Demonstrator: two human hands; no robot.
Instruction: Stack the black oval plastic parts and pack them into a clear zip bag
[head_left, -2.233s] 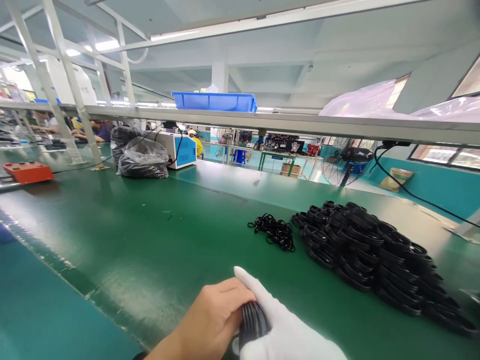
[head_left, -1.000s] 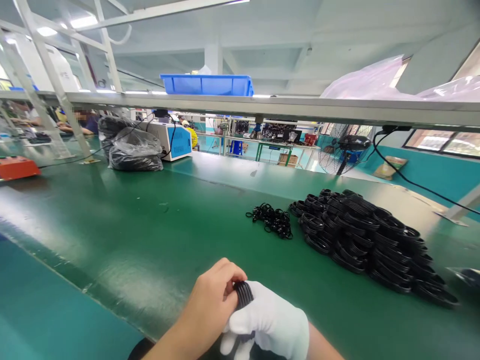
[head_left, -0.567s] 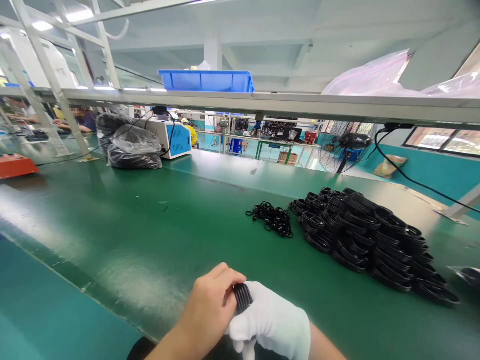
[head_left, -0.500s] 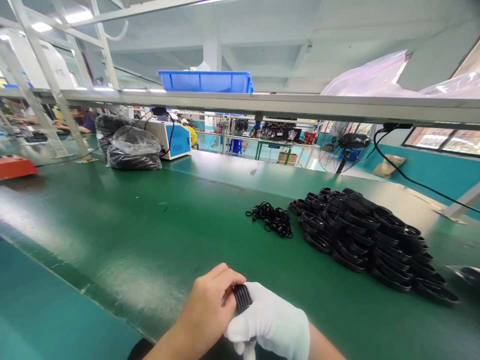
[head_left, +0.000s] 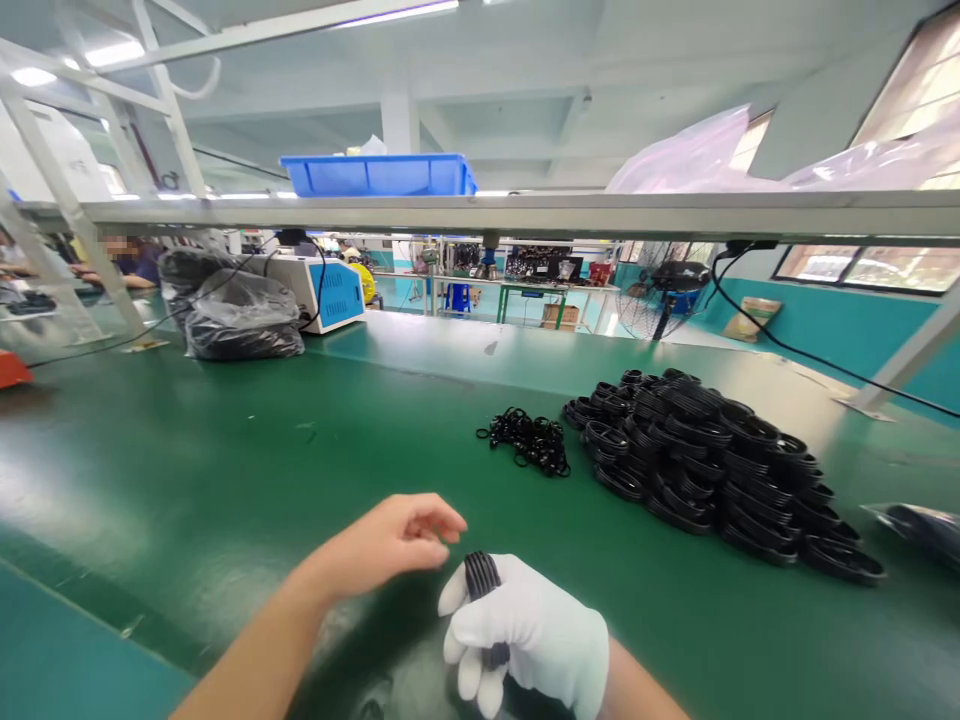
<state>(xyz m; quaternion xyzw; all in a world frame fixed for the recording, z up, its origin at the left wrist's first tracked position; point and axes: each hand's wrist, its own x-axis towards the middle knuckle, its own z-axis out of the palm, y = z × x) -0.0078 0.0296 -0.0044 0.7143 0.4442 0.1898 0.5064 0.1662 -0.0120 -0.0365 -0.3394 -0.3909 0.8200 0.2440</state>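
Your right hand (head_left: 525, 625) grips the black cable coil (head_left: 481, 575); your left hand (head_left: 397, 537) is open. Likely light, springy: pinch its bundled strands.

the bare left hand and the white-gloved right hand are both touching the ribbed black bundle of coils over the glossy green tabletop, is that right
Not quite: the bare left hand is apart from the ribbed black bundle of coils; the head view shows a gap between them. The white-gloved right hand does hold it, over the glossy green tabletop.
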